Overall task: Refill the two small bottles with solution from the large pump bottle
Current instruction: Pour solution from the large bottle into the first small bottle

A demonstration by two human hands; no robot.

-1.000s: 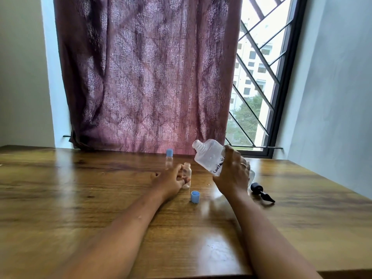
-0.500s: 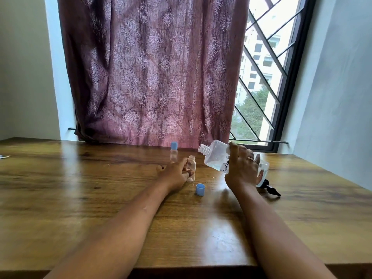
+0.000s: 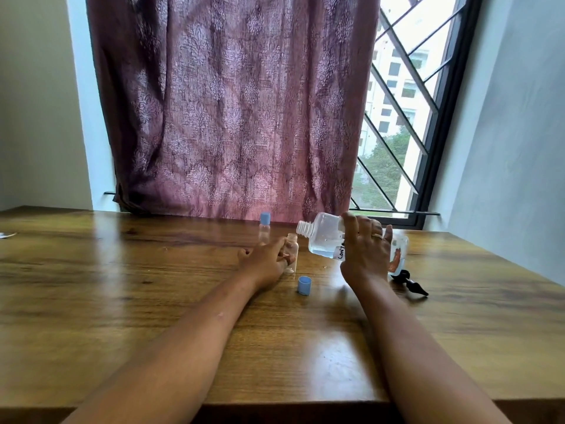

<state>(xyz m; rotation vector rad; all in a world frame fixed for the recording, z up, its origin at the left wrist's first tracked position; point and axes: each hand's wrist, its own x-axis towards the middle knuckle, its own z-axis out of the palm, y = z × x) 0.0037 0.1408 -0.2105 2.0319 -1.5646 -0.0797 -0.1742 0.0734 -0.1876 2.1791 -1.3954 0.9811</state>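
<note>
Large clear plastic bottle (image 3: 324, 238) gripped in R hand (image 3: 363, 255), neck out left, long axis near-horizontal; small clear uncapped bottle (image 3: 293, 250) held upright by L hand (image 3: 263, 264).

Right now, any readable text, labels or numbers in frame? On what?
"CON": handwritten on the white label of the large bottle; the rest hidden by the right hand.
The brown print near that bottle's base: too blurred to read.
No text seen on the capped small bottle, open small bottle or loose blue cap.
</note>
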